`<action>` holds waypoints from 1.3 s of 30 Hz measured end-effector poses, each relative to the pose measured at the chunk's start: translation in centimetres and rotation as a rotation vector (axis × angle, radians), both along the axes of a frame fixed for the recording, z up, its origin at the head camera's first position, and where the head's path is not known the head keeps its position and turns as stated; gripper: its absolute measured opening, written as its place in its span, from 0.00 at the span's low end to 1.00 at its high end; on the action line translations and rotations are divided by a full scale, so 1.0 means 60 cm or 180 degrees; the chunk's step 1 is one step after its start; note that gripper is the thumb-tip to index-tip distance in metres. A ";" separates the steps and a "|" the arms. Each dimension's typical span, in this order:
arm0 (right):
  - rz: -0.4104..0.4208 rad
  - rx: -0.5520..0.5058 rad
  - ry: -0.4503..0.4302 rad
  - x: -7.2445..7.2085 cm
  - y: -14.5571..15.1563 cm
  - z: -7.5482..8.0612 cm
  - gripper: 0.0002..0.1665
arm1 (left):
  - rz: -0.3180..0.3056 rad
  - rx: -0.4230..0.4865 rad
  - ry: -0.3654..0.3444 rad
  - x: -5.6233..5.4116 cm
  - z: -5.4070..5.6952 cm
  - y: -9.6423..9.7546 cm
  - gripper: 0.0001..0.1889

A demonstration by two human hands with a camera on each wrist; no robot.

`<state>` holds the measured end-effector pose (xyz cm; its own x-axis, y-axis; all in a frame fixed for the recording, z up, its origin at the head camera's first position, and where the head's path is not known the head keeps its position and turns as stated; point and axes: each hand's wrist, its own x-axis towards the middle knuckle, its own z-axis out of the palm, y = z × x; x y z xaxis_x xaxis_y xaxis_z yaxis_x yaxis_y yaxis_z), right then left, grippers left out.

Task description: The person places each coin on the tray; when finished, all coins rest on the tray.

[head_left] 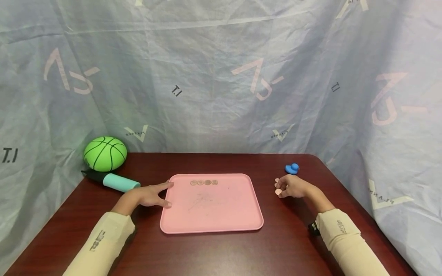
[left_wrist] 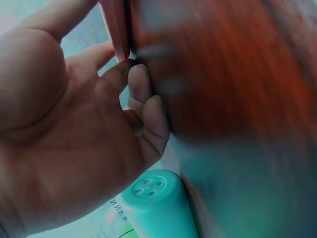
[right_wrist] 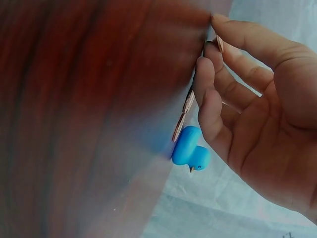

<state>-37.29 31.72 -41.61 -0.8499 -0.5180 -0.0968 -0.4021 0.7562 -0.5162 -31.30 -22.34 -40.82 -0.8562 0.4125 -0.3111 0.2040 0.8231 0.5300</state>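
Observation:
My left hand (head_left: 150, 194) lies at the left edge of the pink tray (head_left: 210, 221), thumb and index finger spread apart along its rim. In the left wrist view, the other fingers bend loosely beside the tray's side, close over the table. My right hand (head_left: 293, 186) is right of the tray, low over the table, with thumb and fingertips around a coin (head_left: 278, 191). The right wrist view shows this coin (right_wrist: 219, 43) tilted up between them. More coins (right_wrist: 184, 113) lie on the table just beyond the fingers. A row of several coins (head_left: 204, 183) sits near the tray's far edge.
A blue toy duck (head_left: 292, 168) stands behind my right hand. Left of the tray lie a turquoise cylinder with a black end (head_left: 121, 182) and a green ball (head_left: 105, 154). A grey printed curtain (head_left: 207, 115) hangs behind the dark red table (head_left: 207, 253).

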 end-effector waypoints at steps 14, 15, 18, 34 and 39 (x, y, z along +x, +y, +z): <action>0.0071 0.0270 0.0350 0.003 -0.016 0.005 0.08 | 0.0011 0.0000 -0.0005 -0.002 0.000 -0.001 0.49; 0.0099 0.0300 0.0379 0.003 -0.017 0.004 0.07 | 0.0018 -0.0004 -0.0015 -0.002 -0.001 -0.001 0.49; 0.0158 0.0371 0.0411 0.002 -0.021 0.002 0.04 | 0.0027 -0.0014 -0.0023 -0.003 -0.003 -0.001 0.49; 0.0125 0.0270 0.0515 -0.012 -0.079 0.005 0.05 | 0.0033 -0.0019 -0.0019 0.002 0.002 0.002 0.49; 0.0012 0.0296 0.0598 -0.014 -0.112 0.010 0.05 | 0.0044 -0.0035 -0.0009 0.001 0.000 0.001 0.49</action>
